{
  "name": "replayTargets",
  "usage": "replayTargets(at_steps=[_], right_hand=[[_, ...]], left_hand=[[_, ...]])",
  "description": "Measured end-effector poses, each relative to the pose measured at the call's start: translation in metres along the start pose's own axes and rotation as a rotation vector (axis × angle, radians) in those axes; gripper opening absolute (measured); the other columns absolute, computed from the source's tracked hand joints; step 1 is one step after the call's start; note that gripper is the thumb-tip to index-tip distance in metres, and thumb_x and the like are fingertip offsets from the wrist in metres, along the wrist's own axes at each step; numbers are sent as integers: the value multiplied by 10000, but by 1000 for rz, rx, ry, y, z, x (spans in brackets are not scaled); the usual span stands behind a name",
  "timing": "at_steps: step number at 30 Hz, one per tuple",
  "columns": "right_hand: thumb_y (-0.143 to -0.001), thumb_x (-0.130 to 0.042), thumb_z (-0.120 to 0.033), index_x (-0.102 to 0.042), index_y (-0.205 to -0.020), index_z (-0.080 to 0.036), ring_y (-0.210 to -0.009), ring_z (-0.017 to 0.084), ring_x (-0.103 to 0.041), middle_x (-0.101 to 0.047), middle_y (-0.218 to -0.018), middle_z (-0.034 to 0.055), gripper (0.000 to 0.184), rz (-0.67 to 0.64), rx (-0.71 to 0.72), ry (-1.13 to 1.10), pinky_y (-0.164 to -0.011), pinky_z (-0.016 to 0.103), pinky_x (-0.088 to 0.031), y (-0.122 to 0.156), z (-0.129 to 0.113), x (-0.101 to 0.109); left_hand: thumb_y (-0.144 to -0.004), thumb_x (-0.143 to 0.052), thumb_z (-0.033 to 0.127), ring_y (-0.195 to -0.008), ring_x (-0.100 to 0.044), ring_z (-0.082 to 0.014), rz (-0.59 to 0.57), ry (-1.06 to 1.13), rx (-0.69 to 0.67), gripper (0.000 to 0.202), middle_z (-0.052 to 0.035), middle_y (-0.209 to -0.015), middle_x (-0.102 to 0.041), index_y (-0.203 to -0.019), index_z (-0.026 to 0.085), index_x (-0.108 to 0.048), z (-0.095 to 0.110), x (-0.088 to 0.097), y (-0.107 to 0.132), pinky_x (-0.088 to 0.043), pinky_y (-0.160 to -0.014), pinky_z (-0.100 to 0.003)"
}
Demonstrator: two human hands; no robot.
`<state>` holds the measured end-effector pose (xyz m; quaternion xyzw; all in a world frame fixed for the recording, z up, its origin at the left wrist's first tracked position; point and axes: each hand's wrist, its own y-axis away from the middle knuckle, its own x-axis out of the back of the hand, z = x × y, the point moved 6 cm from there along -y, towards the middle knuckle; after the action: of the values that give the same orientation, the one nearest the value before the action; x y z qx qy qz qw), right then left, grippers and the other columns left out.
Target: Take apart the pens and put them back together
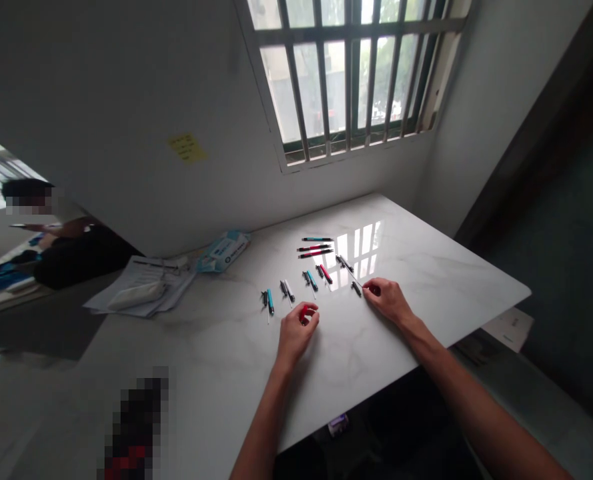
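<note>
My left hand (295, 335) is closed around a red pen barrel (303, 313) just above the white table. Further right, my right hand (387, 298) pinches the near end of a thin pen refill (356, 279). A short black pen part (356, 289) lies beside its fingertips. Pens in pieces lie in a slanting row beyond my hands: blue barrel (270, 303), white barrel (289, 291), another blue barrel (312, 280) and red barrel (326, 274), with black parts beside them. Dark pen pieces (345, 263) lie at the row's far end. Behind are a whole blue pen (318, 239) and two red pens (316, 254).
On the table's left are a wipes packet (225, 252) and papers (131, 285). A barred window (349, 80) and a yellow note (187, 148) are on the wall. Another person (71, 240) sits at far left. The table's right corner (529, 292) juts out.
</note>
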<state>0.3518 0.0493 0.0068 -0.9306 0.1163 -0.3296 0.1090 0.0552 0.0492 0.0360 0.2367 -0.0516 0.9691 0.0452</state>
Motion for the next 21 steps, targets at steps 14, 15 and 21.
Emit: replayTargets(at_steps=[14, 15, 21], right_hand=[[-940, -638, -285, -784, -898, -204, -779, 205, -692, -778, -865, 49, 172, 29, 2, -41, -793, 332, -510, -5, 3, 2], [-940, -642, -280, -784, -901, -203, -785, 205, -693, -779, -873, 50, 166, 22, 5, -41, -797, 332, -511, -6, 3, 2], [-969, -617, -250, -816, -971, -200, -870, 218, -694, -774, -977, 77, 204, 106, -21, -40, -861, 343, -535, -7, 9, 7]], left_hand=[[-846, -666, 184, -848, -721, -265, -180, -453, -30, 164, -84, -891, -801, -957, 230, -777, 50, -105, -57, -496, -790, -333], [-860, -663, 194, -862, -724, -271, -173, -453, -24, 162, -89, -898, -801, -973, 227, -775, 52, -108, -60, -496, -794, -334], [-920, -666, 259, -882, -730, -276, -134, -445, -19, 200, -97, -917, -804, -1084, 225, -775, 52, -105, -58, -500, -813, -344]])
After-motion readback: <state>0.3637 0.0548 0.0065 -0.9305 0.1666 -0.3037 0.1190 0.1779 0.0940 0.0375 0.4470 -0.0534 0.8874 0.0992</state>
